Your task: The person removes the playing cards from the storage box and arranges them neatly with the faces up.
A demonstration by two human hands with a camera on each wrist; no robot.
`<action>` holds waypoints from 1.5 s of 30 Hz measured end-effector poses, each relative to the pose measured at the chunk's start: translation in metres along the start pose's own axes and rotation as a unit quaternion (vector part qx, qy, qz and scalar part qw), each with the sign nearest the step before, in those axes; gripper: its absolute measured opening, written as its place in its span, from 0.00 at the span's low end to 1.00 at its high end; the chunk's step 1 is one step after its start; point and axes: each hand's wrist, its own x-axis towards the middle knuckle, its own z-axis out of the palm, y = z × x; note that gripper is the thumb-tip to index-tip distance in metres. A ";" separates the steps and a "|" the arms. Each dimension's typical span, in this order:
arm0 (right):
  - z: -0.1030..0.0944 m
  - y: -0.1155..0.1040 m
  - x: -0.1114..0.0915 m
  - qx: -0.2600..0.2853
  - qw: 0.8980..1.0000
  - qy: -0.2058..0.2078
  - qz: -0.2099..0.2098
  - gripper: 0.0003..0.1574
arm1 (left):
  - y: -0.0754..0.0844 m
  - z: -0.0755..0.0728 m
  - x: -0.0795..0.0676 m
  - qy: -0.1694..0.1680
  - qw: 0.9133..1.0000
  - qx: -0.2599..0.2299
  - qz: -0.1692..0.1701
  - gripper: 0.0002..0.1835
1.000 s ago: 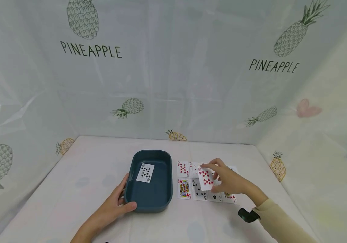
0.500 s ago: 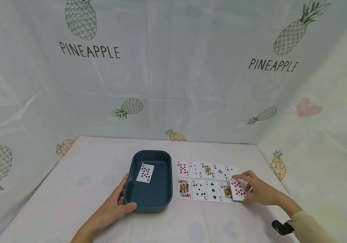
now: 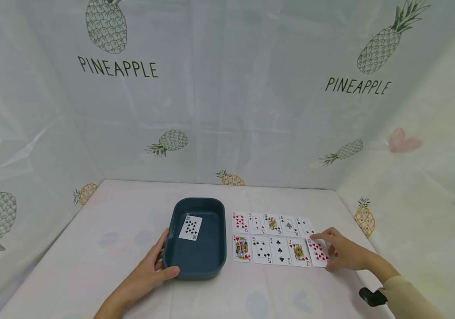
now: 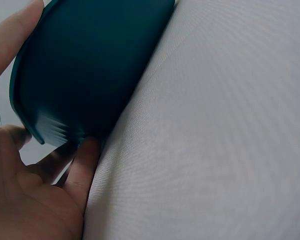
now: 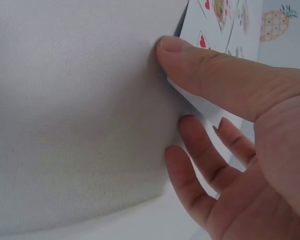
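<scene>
In the head view, my right hand (image 3: 345, 252) holds a ten of hearts playing card (image 3: 318, 253) by its right-hand edges, thumb at the near corner and index finger at the far one. The card lies at the right end of the lower row, beside the jack (image 3: 299, 252). My left hand (image 3: 148, 277) grips the dark teal tray (image 3: 200, 275) at its near left corner, thumb on the near side and fingers along the left wall. In the left wrist view, fingertips (image 4: 87, 150) press low against the tray's outside. A black ten card (image 3: 190, 227) lies face up inside the tray.
Two rows of face-up cards stand right of the tray. The upper row runs from a nine of hearts (image 3: 240, 222) to a two (image 3: 304, 227); a king (image 3: 241, 248) starts the lower row. White pineapple-print sheeting (image 3: 251, 110) rises behind and beside the white-covered table (image 3: 132, 212).
My right hand has carried the ten of hearts rightward from above the cards, then down to the lower row's right end. The left hand and tray have stayed in place.
</scene>
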 end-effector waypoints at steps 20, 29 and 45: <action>-0.003 -0.003 0.004 -0.019 0.999 -0.032 0.018 0.53 | 0.001 0.000 0.000 0.001 1.000 -0.002 -0.010 0.57; -0.003 -0.004 0.004 -0.005 1.000 -0.024 0.007 0.53 | 0.001 0.000 -0.001 -0.001 1.000 -0.003 0.003 0.57; 0.000 -0.076 0.031 -0.024 0.995 0.062 -0.073 0.42 | 0.002 0.001 -0.002 0.004 1.000 -0.003 -0.008 0.58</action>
